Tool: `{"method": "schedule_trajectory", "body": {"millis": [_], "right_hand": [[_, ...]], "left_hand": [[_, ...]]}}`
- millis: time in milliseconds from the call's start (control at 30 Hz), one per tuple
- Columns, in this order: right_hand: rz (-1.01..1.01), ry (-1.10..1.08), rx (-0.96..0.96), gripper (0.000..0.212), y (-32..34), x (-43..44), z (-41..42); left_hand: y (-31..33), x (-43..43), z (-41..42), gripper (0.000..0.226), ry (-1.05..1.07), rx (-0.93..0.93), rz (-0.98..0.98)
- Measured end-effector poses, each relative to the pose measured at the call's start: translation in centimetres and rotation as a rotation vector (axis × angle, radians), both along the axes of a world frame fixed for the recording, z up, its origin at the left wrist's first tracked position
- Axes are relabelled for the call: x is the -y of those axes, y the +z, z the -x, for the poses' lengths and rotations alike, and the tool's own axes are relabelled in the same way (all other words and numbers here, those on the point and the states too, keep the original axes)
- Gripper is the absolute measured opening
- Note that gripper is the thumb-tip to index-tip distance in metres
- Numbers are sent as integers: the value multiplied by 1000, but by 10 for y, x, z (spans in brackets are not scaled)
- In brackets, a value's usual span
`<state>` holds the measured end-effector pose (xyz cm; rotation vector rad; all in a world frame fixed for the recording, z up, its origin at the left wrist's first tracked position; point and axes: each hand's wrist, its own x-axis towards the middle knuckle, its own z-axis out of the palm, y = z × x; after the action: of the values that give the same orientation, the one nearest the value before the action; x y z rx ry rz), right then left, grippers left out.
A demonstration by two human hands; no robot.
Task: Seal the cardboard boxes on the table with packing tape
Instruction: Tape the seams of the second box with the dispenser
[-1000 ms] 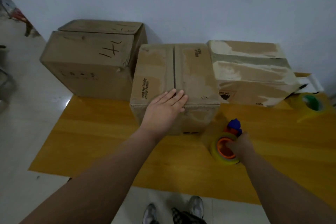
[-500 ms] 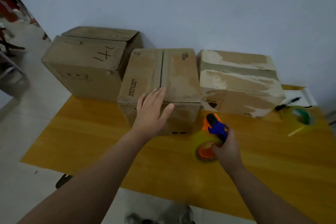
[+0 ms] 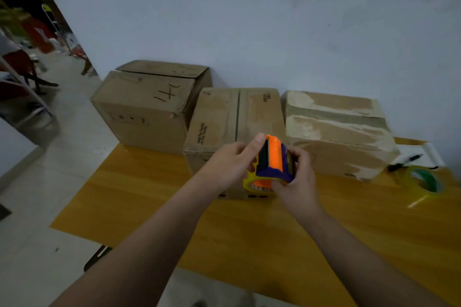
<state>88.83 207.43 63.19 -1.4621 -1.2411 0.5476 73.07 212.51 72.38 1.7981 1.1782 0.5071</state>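
Note:
Three cardboard boxes stand in a row at the back of the yellow table: a left box marked with black pen, a middle box with an untaped centre seam, and a right box with torn tape marks. In front of the middle box I hold an orange and blue tape dispenser with a yellowish tape roll, lifted off the table. My right hand grips it from the right and below. My left hand holds its left side, thumb up by the orange top.
A second tape roll with a green core lies at the table's right, a loose tail hanging from it. A black marker lies on white paper behind it. The wall stands right behind the boxes. Floor and furniture lie to the left.
My left hand left the top of the middle box and came to the dispenser. My right hand raised the dispenser off the table to in front of the middle box.

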Motion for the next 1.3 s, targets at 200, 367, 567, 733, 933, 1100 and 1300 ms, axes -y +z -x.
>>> {"method": "schedule_trajectory", "body": {"millis": [200,367,567,733,933,1100,1300], "right_hand": [[31,-132,172,70,10,-17,29],[47,103,315,80,34,-24,44],[131,276,692,96,57,-42,75],[263,188,931,84,63,-33,52],[397,104,1347,79,80,-35,51],[374,86,1569,70,104,-52,69],[449,114,1684,64,114,-61,88]], "left_hand": [[6,-27,32,29,-33,44,-114],[12,-48,61,31,4,-86,-286],[15,-76,99,33,-36,-217,-332],[-1,-88,149,35,71,-144,-243],[-32,-101,166,31,263,43,-49],[-52,-103,165,41,357,136,18],[-71,-100,158,44,388,71,-24]]}}
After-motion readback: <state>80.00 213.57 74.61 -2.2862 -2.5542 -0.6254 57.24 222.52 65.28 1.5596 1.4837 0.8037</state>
